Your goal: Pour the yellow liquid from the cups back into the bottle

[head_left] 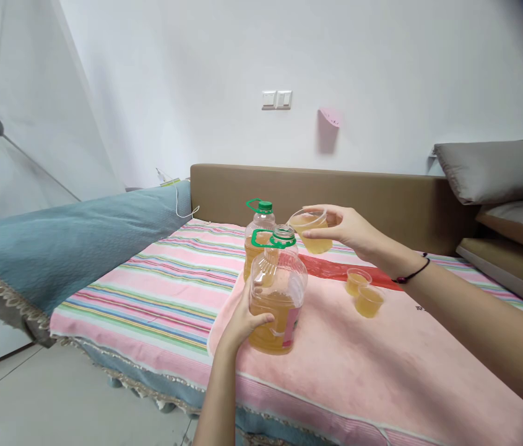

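Note:
My left hand (248, 319) is wrapped round the lower side of a clear plastic juice bottle (274, 322), which stands uncapped with amber liquid in its lower part and a green ring handle at its neck. My right hand (342, 228) grips a clear plastic cup (313, 234) of yellow liquid, raised and tilted beside the bottle's mouth. Behind stands a second bottle (256, 244) with a green cap, partly hidden by the first. Two more cups, a front cup (369, 301) and a rear cup (356, 282), rest on the pink blanket, both holding yellow liquid.
The pink blanket (335, 359) lies over a striped sheet (150, 297) on a sofa bed. A red plastic bag (330, 267) is spread behind the cups. A brown backrest (358, 192) runs along the wall. Grey cushions (497, 170) are stacked at right; a blue-covered armrest (103, 229) is at left.

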